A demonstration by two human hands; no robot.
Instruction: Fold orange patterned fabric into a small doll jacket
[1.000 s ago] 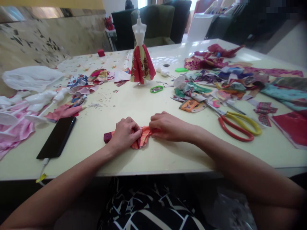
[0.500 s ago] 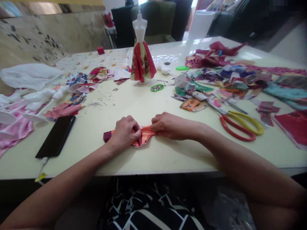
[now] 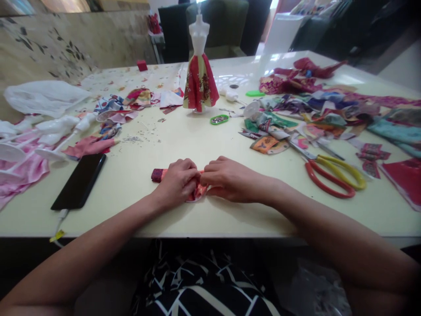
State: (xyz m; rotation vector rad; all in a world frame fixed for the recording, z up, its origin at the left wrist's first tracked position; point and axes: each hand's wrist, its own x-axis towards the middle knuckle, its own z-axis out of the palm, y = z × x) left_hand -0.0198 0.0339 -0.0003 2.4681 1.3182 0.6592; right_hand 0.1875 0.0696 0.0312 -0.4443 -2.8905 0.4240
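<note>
Left hand [image 3: 179,183] and right hand [image 3: 232,181], fingers closed, together pinching orange-red cloth [image 3: 198,193], phone [image 3: 79,181] toward nine o'clock.

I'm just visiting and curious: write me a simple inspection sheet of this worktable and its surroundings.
Surface: pale table, tiny bits scattered left of centre.
Work in hand: orange-red cloth, partly hidden.
Clutter: fabric scraps and scissors right; phone left; skirted mannequin upright beyond the hands.
Hands: left hand holds the cloth; right hand touches it, grip unclear.
Cables: white cable, from phone over near edge.
Surroundings: dark chairs behind; patterned wall left.
</note>
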